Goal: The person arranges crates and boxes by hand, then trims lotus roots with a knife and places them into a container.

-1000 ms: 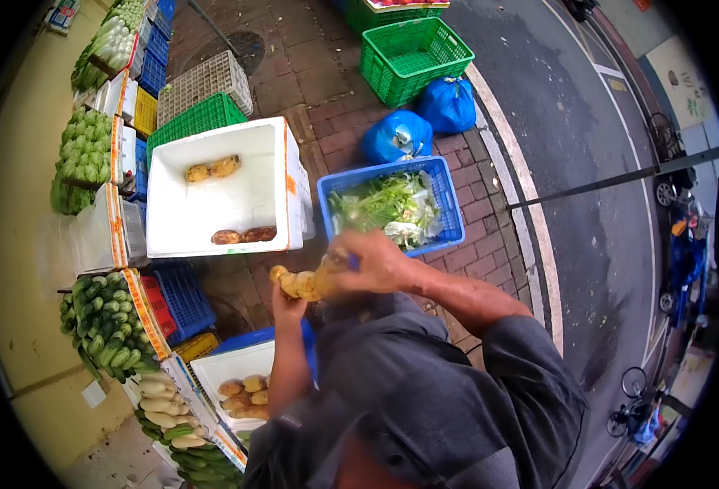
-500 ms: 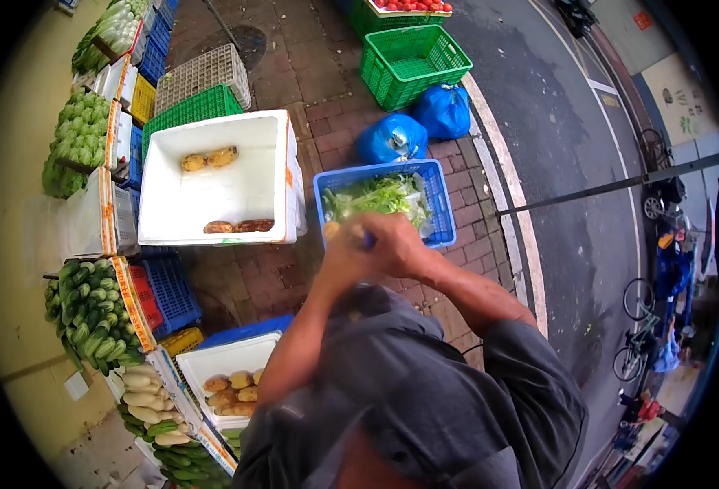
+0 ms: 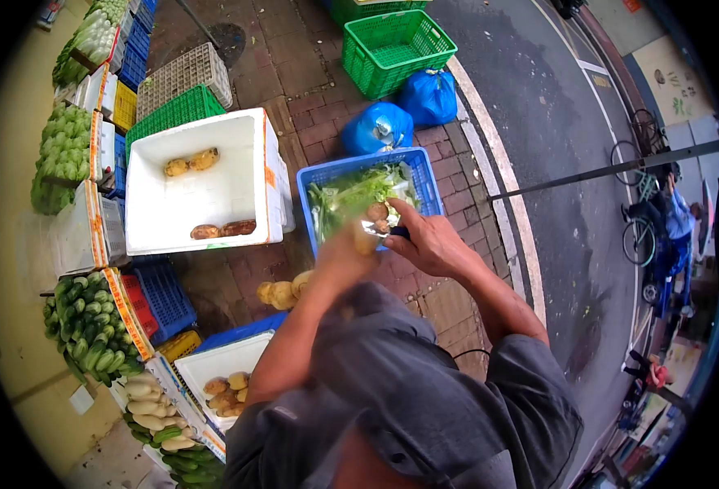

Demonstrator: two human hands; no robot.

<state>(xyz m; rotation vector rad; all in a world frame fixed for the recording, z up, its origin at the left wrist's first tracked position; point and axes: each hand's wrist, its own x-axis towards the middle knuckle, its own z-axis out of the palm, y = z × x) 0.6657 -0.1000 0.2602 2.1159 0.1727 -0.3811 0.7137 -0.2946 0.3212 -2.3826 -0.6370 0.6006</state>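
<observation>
My left hand, blurred by motion, is closed round a yellowish-brown lotus root. The root's jointed segments stick out left of my wrist, and brown end pieces show beyond my fingers. Close by on the right, my right hand is closed on the dark handle of a knife, its shiny blade against the root's end. Both hands are over the near edge of a blue basket holding leafy green scraps.
A white foam box with lotus roots stands left of the basket. Another foam box holds more roots near my left elbow. Blue bags and a green crate lie beyond. Vegetable boxes line the left; a road runs right.
Since a second ago, my left hand has moved forward and right with the root. My right hand has shifted right, away from the left hand, and the blade now shows. The whole view has shifted slightly.
</observation>
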